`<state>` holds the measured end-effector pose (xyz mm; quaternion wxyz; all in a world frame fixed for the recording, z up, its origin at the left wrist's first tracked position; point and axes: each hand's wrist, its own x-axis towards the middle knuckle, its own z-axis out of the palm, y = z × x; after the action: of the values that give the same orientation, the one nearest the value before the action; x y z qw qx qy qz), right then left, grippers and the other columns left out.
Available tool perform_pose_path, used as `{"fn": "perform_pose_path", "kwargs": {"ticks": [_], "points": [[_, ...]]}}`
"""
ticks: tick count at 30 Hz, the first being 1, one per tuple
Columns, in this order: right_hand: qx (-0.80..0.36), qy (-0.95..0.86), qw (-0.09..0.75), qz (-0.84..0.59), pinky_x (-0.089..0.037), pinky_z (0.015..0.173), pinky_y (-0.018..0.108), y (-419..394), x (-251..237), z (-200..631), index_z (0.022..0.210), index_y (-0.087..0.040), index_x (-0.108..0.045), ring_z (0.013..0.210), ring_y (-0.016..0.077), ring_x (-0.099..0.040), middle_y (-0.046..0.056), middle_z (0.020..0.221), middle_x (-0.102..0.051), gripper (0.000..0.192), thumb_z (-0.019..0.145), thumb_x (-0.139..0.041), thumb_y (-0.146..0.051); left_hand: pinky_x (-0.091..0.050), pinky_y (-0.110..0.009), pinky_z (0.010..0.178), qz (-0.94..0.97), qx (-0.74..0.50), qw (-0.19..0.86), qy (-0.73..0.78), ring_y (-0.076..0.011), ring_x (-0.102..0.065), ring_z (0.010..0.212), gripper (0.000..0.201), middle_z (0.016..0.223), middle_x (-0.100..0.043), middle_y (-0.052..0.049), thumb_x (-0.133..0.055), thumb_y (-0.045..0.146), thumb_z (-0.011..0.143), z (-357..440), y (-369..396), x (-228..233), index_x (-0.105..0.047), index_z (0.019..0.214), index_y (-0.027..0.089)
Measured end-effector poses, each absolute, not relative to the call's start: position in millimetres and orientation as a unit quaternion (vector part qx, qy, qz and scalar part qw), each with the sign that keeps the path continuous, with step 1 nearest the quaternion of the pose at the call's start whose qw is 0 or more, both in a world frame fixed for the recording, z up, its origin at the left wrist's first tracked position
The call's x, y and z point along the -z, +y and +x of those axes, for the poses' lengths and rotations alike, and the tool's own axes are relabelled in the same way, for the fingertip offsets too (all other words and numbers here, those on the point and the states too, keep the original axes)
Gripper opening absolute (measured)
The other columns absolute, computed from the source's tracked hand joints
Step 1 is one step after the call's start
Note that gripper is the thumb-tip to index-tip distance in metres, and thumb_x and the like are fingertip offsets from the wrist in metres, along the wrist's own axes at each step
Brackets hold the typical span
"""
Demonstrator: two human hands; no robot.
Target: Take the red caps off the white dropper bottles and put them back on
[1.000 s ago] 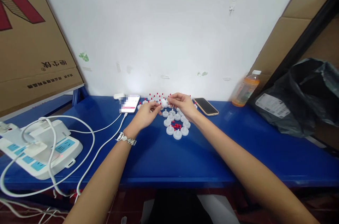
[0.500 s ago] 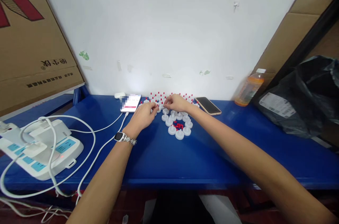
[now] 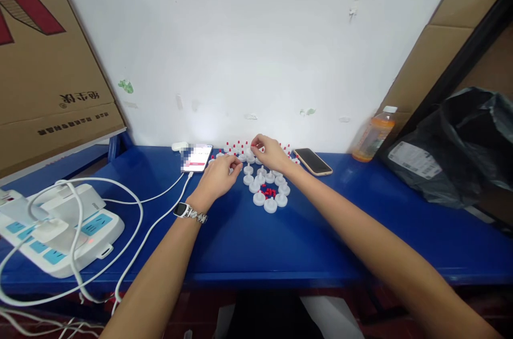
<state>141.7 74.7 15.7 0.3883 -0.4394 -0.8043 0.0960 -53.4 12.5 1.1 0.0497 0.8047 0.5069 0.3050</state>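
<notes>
At the far left a large cardboard box (image 3: 48, 61) is leaned against the white wall (image 3: 248, 39), and below it, near the left edge of the blue table (image 3: 248, 243), a white power strip (image 3: 60, 226) is seen with white cables (image 3: 132, 221) looped around it. One cable is led to a lit phone (image 3: 196, 157) lying far on the table, just left of the hands. The left hand (image 3: 218, 176) is laid low over the table, palm down, with a watch (image 3: 188, 212) on the wrist; its fingers are curled together beside the white caps (image 3: 269, 197), but it cannot be told whether something is pinched in them. The white caps are placed in a small cluster at the middle of the table, with red small pieces (image 3: 267, 190) lying between them, and a row of red-tipped caps (image 3: 240, 147) is stood behind, close to the wall. The right hand (image 3: 272, 153) is raised over this row, its fingertips brought together on a red-tipped piece. A dark phone (image 3: 318, 161) is lying just right of this hand. Further right an orange bottle (image 3: 372, 138) is stood at the wall, and a black bag (image 3: 457, 152) is resting against brown cardboard (image 3: 436, 55). Open blue surface is left near the front edge, between both forearms and to the right of them.
</notes>
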Motion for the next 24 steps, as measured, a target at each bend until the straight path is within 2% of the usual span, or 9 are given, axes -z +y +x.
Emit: {"fn": "perform_pose_path", "kwargs": {"ticks": [3, 6, 10, 17, 20, 24], "points": [[-0.155, -0.803, 0.412, -0.402, -0.047, 0.069, 0.028, 46, -19, 163, 0.102, -0.019, -0.060, 0.074, 0.0147, -0.063, 0.005, 0.099, -0.070, 0.018, 0.088, -0.052, -0.025, -0.045, -0.034, 0.077, 0.802, -0.346, 0.031, 0.486, -0.0232, -0.061, 0.090, 0.028, 0.095, -0.067, -0.007, -0.045, 0.040, 0.098, -41, 7, -3, -0.064, 0.096, 0.020], [-0.173, -0.805, 0.415, -0.387, -0.047, 0.072, 0.028, 23, -16, 179, 0.094, -0.019, -0.063, 0.074, 0.0144, -0.061, 0.003, 0.091, -0.070, 0.013, 0.082, -0.060, -0.025, -0.045, -0.034, 0.081, 0.809, -0.375, 0.020, 0.452, -0.0223, -0.060, 0.093, 0.029, 0.098, -0.065, -0.007, -0.042, 0.042, 0.100, -25, 0, -3, -0.060, 0.100, 0.020], [-0.217, -0.792, 0.420, -0.386, -0.046, 0.069, 0.027, 8, -8, 189, 0.093, -0.018, -0.065, 0.071, 0.0134, -0.056, 0.000, 0.081, -0.066, 0.016, 0.078, -0.063, -0.022, -0.045, -0.034, 0.079, 0.842, -0.338, 0.004, 0.421, -0.0216, -0.058, 0.090, 0.029, 0.095, -0.062, -0.006, -0.040, 0.044, 0.101, -8, -7, 1, -0.056, 0.097, 0.020], [-0.262, -0.793, 0.423, -0.351, -0.046, 0.070, 0.026, -7, -12, 187, 0.087, -0.018, -0.061, 0.070, 0.0128, -0.056, -0.001, 0.078, -0.062, 0.009, 0.079, -0.061, -0.020, -0.043, -0.035, 0.079, 0.873, -0.269, -0.106, 0.393, -0.0221, -0.053, 0.087, 0.029, 0.094, -0.056, -0.008, -0.026, 0.030, 0.104, 3, -8, 3, -0.052, 0.097, 0.019], [-0.198, -0.811, 0.427, -0.347, -0.046, 0.073, 0.027, -10, -17, 189, 0.087, -0.019, -0.062, 0.074, 0.0142, -0.056, 0.000, 0.080, -0.063, 0.007, 0.081, -0.059, -0.017, -0.044, -0.034, 0.079, 0.865, -0.305, -0.075, 0.392, -0.0209, -0.053, 0.085, 0.029, 0.092, -0.054, -0.007, -0.025, 0.029, 0.105, 8, -7, 3, -0.050, 0.092, 0.020], [-0.104, -0.827, 0.441, -0.332, -0.046, 0.081, 0.030, -12, -22, 190, 0.090, -0.020, -0.060, 0.084, 0.0173, -0.058, 0.004, 0.090, -0.062, 0.010, 0.084, -0.055, -0.013, -0.043, -0.032, 0.075, 0.820, -0.394, 0.043, 0.414, -0.0181, -0.053, 0.079, 0.030, 0.086, -0.055, -0.004, -0.025, 0.031, 0.105, 18, -7, 3, -0.045, 0.086, 0.021]]}}
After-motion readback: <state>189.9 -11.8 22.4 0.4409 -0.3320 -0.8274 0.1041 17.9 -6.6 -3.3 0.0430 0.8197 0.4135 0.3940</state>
